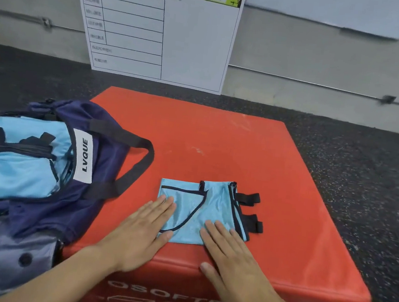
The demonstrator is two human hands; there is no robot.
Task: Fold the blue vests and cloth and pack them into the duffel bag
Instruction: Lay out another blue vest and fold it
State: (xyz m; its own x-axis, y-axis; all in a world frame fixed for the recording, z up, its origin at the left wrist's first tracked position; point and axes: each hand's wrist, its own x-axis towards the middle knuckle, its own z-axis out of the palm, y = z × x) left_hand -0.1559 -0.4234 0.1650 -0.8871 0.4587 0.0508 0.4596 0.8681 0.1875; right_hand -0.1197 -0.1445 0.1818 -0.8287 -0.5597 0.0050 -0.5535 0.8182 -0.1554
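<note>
- On top of the red padded box (218,148), near its front edge: one folded light-blue vest (201,212), dark trim, lying flat in a rough rectangle.
- Two black straps (249,210) stick out from the vest's right edge, resting on the red surface.
- Left hand (143,228): flat, palm down, fingers straight and close together. Fingertips press on the vest's left edge; palm rests on the red surface beside it. Nothing gripped.
- Right hand (229,255): flat too, fingers straight and slightly spread. Fingertips rest on the vest's lower right part; palm overhangs the box's front edge, thumb lies along that edge. Nothing gripped.
- Both hands sit at the near side of the vest, well apart from each other, with bare vest fabric between them.
- Navy duffel bag (98,169) sits at the left, partly on the box's left edge and partly hanging off it. Top opening unzipped and wide.
- Inside the bag: more light-blue fabric (19,171) with dark trim, already packed. Cannot tell how many pieces.
- White label reading LVQUE (84,156) on the bag beside the opening; a black carry handle (141,159) loops out onto the red surface, near the vest but not touching it.
- Box front face carries white lettering, partly hidden by the forearms.
- Dark speckled floor (362,180) around the box.
- White chart board (162,29) with a green header leans against the grey wall behind the box.
</note>
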